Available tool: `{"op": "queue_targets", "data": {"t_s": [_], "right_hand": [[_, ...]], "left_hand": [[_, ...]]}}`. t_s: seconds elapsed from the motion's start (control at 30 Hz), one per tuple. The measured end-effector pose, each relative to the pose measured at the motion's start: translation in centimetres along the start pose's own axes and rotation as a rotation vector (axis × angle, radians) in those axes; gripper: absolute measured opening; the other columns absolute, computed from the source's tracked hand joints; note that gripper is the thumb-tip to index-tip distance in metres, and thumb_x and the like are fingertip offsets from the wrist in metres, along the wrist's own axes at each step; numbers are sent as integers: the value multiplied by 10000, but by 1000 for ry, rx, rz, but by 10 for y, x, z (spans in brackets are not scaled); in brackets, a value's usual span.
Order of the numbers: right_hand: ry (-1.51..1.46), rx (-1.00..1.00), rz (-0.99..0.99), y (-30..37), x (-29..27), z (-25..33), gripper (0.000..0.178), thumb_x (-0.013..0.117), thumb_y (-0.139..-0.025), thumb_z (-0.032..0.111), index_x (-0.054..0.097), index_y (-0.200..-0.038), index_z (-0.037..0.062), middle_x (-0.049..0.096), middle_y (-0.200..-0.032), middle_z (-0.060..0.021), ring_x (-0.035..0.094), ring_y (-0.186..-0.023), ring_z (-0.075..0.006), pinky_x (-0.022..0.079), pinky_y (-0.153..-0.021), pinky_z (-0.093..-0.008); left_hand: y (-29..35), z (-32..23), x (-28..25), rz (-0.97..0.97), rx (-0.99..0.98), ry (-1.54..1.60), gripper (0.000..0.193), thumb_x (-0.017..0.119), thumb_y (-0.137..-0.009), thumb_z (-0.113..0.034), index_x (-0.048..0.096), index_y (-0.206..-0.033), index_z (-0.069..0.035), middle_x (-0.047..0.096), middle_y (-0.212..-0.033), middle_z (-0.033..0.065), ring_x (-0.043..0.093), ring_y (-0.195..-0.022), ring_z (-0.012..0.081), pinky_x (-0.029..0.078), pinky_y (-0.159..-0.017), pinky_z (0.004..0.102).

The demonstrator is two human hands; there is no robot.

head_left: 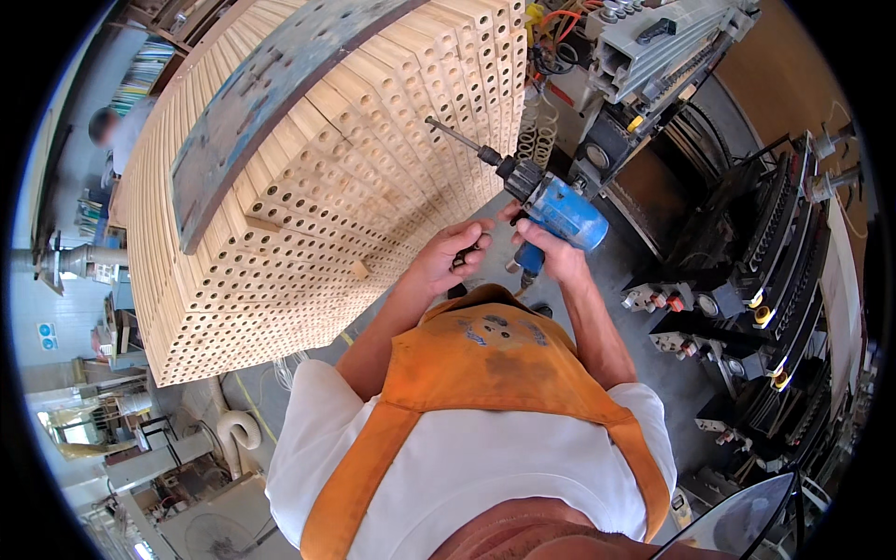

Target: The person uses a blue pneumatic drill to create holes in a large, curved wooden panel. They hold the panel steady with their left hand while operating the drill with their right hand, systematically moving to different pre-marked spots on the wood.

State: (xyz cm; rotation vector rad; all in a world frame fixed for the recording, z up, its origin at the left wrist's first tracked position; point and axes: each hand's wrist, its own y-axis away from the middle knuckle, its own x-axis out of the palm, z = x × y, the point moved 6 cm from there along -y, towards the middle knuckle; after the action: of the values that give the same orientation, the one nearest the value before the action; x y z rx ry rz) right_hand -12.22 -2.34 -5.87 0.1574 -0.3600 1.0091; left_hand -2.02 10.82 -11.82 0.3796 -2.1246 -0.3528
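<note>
My right hand (557, 252) is closed round the grip of a blue pistol-shaped power driver (567, 213). The driver's long thin bit (455, 132) points up and left, in front of the drilled face of a tall stack of pale wooden boards (350, 201). Rows of round holes cover that face, and many in the lower rows look dark-rimmed. My left hand (450, 259), fingers curled, holds small dark pieces, too small to make out exactly. It is left of the driver's grip, near the stack but apart from it. A hose-like line runs down from the grip.
A worn blue-grey metal plate (266, 112) lies on top of the stack. A small wooden piece (360, 269) sticks out of the drilled face. Machinery with dark curved tracks (761, 280) stands at the right. Coiled air hose (539, 126) hangs behind the driver. Another person (126, 131) is at far left.
</note>
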Motion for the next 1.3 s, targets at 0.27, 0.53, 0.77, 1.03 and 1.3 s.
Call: {"op": "queue_targets", "data": {"t_s": [0.27, 0.53, 0.77, 1.03, 1.3], "right_hand": [[582, -453, 28, 12, 20, 28, 225, 693, -828, 104, 631, -1023, 9, 657, -938, -88, 631, -793, -201, 505, -701, -317], [376, -104, -69, 17, 17, 15, 249, 724, -812, 151, 644, -1004, 14, 669, -839, -93, 629, -655, -168, 522, -652, -303], [545, -92, -78, 19, 15, 17, 212, 738, -807, 175, 662, -965, 56, 677, -845, -88, 649, -730, -205, 516, -668, -317], [303, -152, -73, 31, -2, 15, 266, 697, -839, 173, 649, -1072, 53, 685, -936, -70, 619, -775, -140, 503, -695, -289], [-73, 56, 62, 43, -45, 17, 332, 702, -794, 123, 621, -1101, 28, 677, -964, -71, 587, -737, -115, 499, -666, -271]], "left_hand": [[1, 7, -4, -45, -29, -170, 214, 535, -966, -242, 572, -1018, -38, 536, -881, -9, 439, -627, 47, 319, -437, 170], [-4, 23, 8, -94, -106, -168, 238, 565, -955, -283, 589, -901, -52, 523, -779, -8, 424, -577, 49, 290, -426, 183], [0, 5, 2, -62, -30, -211, 270, 551, -961, -245, 601, -1102, -21, 539, -880, -6, 445, -646, 48, 317, -462, 176], [-4, -75, 24, -104, 384, -12, 225, 532, -963, -199, 547, -1118, -37, 534, -893, 4, 447, -661, 60, 330, -450, 164], [-13, -95, 46, 10, 375, -189, 268, 557, -958, -294, 564, -1068, -50, 529, -794, -13, 440, -594, 50, 320, -434, 159]]}}
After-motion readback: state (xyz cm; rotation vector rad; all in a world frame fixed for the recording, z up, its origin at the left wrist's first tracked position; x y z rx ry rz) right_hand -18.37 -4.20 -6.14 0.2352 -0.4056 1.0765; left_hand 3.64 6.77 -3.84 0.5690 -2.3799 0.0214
